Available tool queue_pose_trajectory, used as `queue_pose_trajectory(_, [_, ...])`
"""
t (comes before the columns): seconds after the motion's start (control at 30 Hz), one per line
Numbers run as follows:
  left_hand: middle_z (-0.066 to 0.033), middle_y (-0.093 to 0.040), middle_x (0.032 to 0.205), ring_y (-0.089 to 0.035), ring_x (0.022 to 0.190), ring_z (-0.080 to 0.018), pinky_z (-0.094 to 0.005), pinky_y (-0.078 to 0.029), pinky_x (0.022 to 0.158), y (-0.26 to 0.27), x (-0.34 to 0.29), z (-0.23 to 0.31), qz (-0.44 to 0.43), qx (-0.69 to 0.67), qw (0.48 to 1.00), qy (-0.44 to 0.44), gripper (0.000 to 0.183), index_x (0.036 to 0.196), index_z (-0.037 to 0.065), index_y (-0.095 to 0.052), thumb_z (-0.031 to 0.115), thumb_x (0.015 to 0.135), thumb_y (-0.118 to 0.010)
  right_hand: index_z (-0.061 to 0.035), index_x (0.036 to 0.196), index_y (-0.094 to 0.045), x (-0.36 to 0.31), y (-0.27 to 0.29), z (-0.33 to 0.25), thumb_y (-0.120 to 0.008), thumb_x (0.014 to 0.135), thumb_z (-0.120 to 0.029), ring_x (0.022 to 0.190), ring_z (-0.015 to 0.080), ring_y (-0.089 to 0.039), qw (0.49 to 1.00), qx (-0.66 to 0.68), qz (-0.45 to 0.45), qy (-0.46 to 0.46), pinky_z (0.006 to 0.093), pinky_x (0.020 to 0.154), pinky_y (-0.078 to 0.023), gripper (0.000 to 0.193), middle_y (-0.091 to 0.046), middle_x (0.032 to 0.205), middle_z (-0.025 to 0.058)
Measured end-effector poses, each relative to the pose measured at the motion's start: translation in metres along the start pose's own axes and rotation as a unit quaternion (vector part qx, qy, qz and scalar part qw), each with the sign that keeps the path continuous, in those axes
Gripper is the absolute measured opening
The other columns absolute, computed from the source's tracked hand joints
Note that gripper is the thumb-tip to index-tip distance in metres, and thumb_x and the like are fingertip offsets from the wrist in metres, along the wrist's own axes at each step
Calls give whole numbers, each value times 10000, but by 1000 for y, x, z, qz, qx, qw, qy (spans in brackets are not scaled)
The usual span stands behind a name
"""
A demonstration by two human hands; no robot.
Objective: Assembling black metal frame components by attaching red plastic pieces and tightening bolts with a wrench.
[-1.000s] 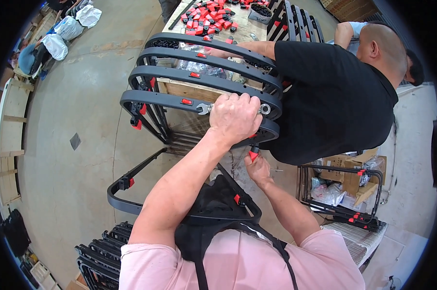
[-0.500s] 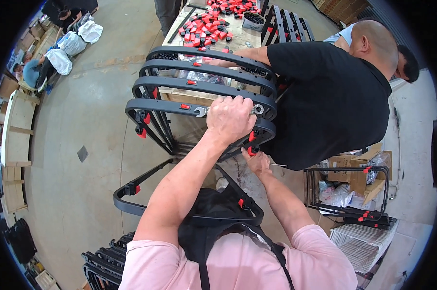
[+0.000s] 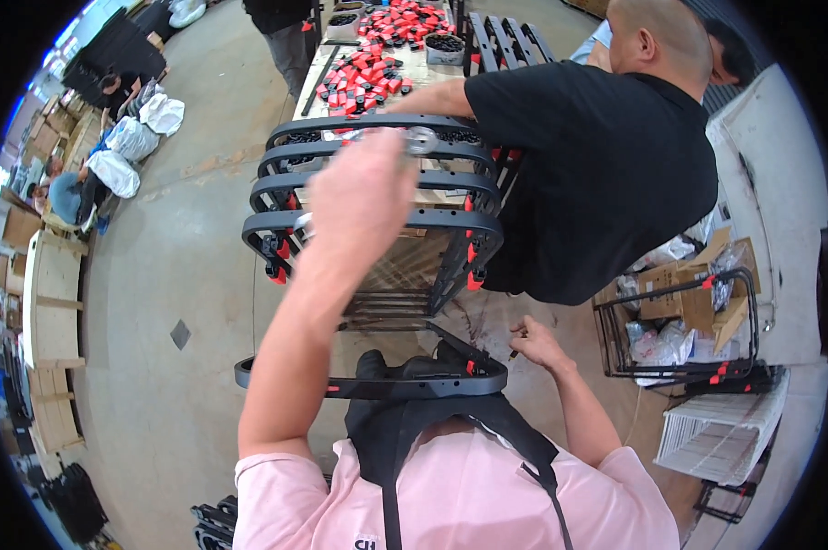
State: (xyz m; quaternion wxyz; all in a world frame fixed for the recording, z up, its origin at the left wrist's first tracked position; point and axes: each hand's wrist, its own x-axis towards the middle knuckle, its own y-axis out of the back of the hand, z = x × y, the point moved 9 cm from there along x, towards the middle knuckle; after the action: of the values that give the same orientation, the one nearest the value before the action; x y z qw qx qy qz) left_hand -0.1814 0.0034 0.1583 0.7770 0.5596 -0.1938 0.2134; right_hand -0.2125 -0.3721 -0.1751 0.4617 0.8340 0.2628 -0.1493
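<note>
Several black curved metal frames (image 3: 423, 219) with red clips stand nested one behind another in front of me. My left hand (image 3: 361, 188), a little blurred, is closed round a silver combination wrench (image 3: 422, 139) above these frames. The ring end sticks out past the fist, and part of the other end shows at the wrist side. My right hand (image 3: 540, 345) is off to the right of the frames, above the floor, touching none of them. Its fingers are bent round a small dark thing too hidden to name. Another black frame (image 3: 423, 386) lies across in front of my body.
A person in a black shirt (image 3: 597, 174) stands close on the right, reaching over a table (image 3: 336, 71) heaped with red and black plastic parts (image 3: 368, 78). Cartons (image 3: 670, 289) and a white wire rack (image 3: 721, 431) are at the right. A wooden structure (image 3: 56, 302) stands left.
My left hand has lifted the wrench up and to the left, off the nearest frame's bar. My right hand has drawn back from the red clip, down and to the right.
</note>
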Motion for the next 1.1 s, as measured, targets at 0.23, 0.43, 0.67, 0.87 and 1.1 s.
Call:
queue_pose_trajectory(0.23, [-92, -682, 903, -693, 762, -320, -397, -548, 659, 75, -122, 11, -181, -101, 976, 67, 422, 1203, 96, -695, 176, 818, -848, 14, 1227, -638, -37, -19, 62, -732, 828, -128, 853, 221, -705, 979, 159, -27, -127, 351, 751, -553, 434, -718, 942, 117])
queue_pose_trajectory(0.43, [-105, -617, 1161, -683, 965, -316, -432, -568, 731, 12, -207, 10, -346, -46, 936, 39, 547, 1272, 104, -670, 150, 760, -854, 40, 1094, -663, -23, -28, 34, -763, 887, -116, 703, 174, -694, 972, 213, 21, -97, 331, 641, -538, 278, -732, 839, 110])
queue_pose_trajectory(0.67, [-101, -608, 1160, -655, 1030, -310, -424, -560, 788, -17, -160, -5, -227, -25, 972, 47, 406, 1236, 99, -703, 186, 854, -812, 8, 1032, -683, -2, -30, 42, -752, 935, -228, 733, 182, -704, 972, 222, 52, -62, 347, 674, -542, 265, -751, 882, 115])
queue_pose_trajectory(0.87, [-84, -615, 1183, -650, 1080, -290, -428, -568, 792, -33, -135, -24, -194, 3, 979, 62, 422, 1259, 95, -702, 211, 867, -809, -15, 1099, -690, -19, -30, 29, -710, 980, -298, 747, 172, -672, 946, 307, 72, -81, 364, 696, -517, 307, -722, 846, 84])
queue_pose_trajectory(1.1, [-169, -585, 1201, -631, 1088, -357, -450, -546, 844, -30, -126, -5, -127, -31, 984, 120, 439, 1332, 72, -616, 209, 934, -741, -23, 1203, -682, -22, -33, 47, -698, 1000, -284, 714, 123, -611, 933, 328, 136, -55, 322, 642, -490, 331, -692, 825, 50])
